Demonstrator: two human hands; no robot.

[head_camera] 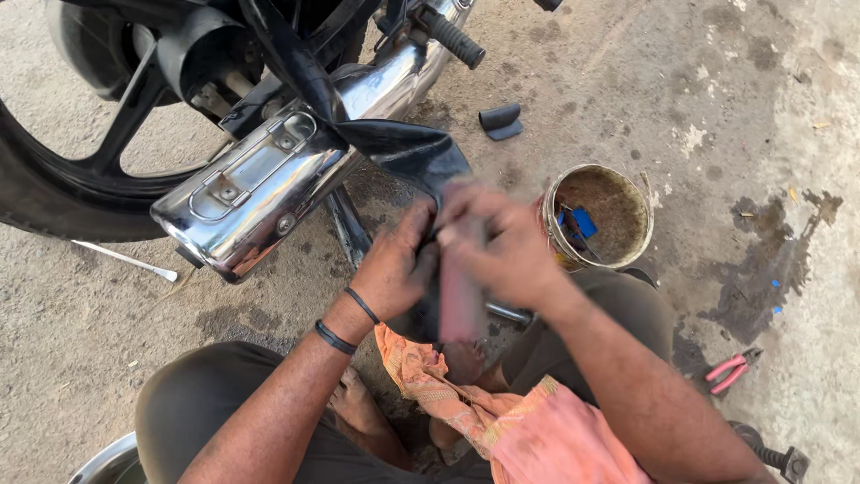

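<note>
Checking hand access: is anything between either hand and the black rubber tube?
Nothing visible. The left hand grips the black rubber tube directly, and the right hand rubs a blurred reddish tool on it. The chrome exhaust sits beside them, not between.

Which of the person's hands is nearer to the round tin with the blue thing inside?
Right. The right hand is just beside the tin; the left hand lies farther off, beyond the right hand.
</note>
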